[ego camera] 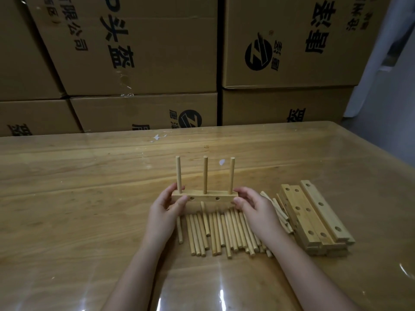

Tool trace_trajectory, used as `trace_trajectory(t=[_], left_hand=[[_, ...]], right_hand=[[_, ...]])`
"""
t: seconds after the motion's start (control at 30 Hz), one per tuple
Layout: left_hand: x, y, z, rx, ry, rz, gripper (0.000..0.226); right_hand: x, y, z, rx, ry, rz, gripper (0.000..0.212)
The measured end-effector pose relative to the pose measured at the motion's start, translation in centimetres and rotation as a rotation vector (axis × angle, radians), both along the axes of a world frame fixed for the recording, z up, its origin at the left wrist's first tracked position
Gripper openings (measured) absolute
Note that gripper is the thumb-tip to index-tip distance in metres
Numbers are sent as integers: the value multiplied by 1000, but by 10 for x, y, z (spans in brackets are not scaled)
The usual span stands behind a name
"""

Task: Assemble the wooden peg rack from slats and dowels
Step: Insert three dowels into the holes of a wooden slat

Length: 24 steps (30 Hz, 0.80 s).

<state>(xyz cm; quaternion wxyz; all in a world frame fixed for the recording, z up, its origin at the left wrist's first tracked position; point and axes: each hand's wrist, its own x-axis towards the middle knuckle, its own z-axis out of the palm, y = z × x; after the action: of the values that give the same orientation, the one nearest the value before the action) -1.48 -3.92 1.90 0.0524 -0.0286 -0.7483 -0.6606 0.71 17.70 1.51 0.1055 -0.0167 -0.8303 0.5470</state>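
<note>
1. Head view, the count: one slat point(210, 197) carries three upright dowels point(205, 173), evenly spaced along its top face. In front of it lies a heap of loose dowels point(215, 232), roughly two dozen (they overlap, so an exact number cannot be told). To the right is a stack of slats point(314, 223), with three side by side on its top layer and more beneath. A few further dowels lean between the heap and the stack.

2. Head view, the hands: both forearms reach in from the bottom edge. The left hand point(166, 207) grips the slat's left end, and the right hand point(253, 205) grips its right end. Each thumb presses the near face while the fingers curl round behind.

3. Head view, the task's thing: the slat is held level near the middle of the worktop point(89, 176), just beyond the heap. Whether it rests on the surface or is lifted cannot be told. It is pale wood, and two round holes show on its near face between the thumbs. The three dowels stand straight and reach the same height.

4. Head view, surroundings: the worktop is glossy wood with bright reflections. Behind it stand stacked cardboard boxes point(157, 52) printed in black.
</note>
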Motion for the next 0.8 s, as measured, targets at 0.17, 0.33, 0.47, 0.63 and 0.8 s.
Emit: trace_trajectory(t=[0.17, 0.33, 0.47, 0.63, 0.8], left_hand=[[6, -14, 12, -331, 92, 12, 39], [-3, -28, 31, -536, 106, -79, 41], [-17, -31, 44, -652, 102, -138, 37], [-32, -33, 50, -722, 92, -205, 34], [-47, -35, 39, -716, 63, -221, 39]], right_hand=[[1, 0, -2, -34, 0, 9, 25], [-1, 2, 0, -33, -5, -2, 25], [0, 2, 0, -26, -11, -2, 27], [0, 3, 1, -28, -3, -19, 28], [0, 0, 2, -54, 32, -67, 32]])
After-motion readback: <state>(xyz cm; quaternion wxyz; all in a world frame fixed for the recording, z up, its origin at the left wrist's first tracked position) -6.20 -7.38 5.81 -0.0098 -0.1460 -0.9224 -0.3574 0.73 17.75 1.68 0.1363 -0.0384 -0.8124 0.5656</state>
